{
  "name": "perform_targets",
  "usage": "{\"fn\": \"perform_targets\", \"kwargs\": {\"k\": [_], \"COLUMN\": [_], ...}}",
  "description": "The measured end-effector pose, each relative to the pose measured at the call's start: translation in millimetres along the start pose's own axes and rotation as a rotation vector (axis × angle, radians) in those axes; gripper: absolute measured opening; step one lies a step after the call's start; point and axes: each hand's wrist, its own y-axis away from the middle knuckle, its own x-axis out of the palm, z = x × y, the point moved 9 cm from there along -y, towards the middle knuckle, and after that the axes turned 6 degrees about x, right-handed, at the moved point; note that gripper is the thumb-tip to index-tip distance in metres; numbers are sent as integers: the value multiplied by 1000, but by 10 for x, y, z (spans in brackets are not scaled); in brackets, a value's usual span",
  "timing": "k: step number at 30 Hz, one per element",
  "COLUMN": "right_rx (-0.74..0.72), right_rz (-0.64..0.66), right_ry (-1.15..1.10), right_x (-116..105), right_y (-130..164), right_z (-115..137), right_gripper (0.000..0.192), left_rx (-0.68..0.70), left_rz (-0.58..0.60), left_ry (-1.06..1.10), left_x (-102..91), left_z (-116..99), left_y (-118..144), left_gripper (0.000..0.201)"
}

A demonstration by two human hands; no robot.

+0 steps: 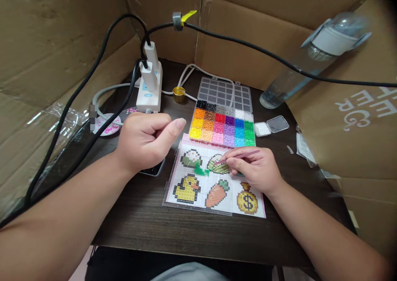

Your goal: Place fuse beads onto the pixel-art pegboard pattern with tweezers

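My right grip (259,169) is closed, pinching pink tweezers (243,156) above the pattern sheet (235,200); I cannot tell whether their tips hold a bead. The long axis runs leftward across the sheet, tips nearest. Loose green beads (200,170) lie on the sheet's upper-left area, just left of those tips. My left grip (147,140), left of the sheet and farther from the tweezers, is fisted, contents hidden.

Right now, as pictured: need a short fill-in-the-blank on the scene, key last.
1. The bare right hand grips thin pink ____.
2. The yellow pixel-pattern duck lies left of an orange pixel-pattern ____.
3. The golden pixel-pattern money bag bears a ____ sign.
4. The white plastic power strip holds ____ white plugs.
Missing words: tweezers; carrot; dollar; two.
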Motion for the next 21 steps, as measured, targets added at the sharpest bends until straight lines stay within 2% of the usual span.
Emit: {"fn": "perform_targets", "kwargs": {"k": [21], "right_rx": [-30], "right_rz": [16], "right_ry": [16], "right_x": [15], "right_y": [26], "right_z": [59], "right_gripper": [10], "left_rx": [-11], "left_rz": [7], "left_ry": [6], "left_x": [2], "left_z": [-1], "left_y": [4], "left_gripper": [49]}}
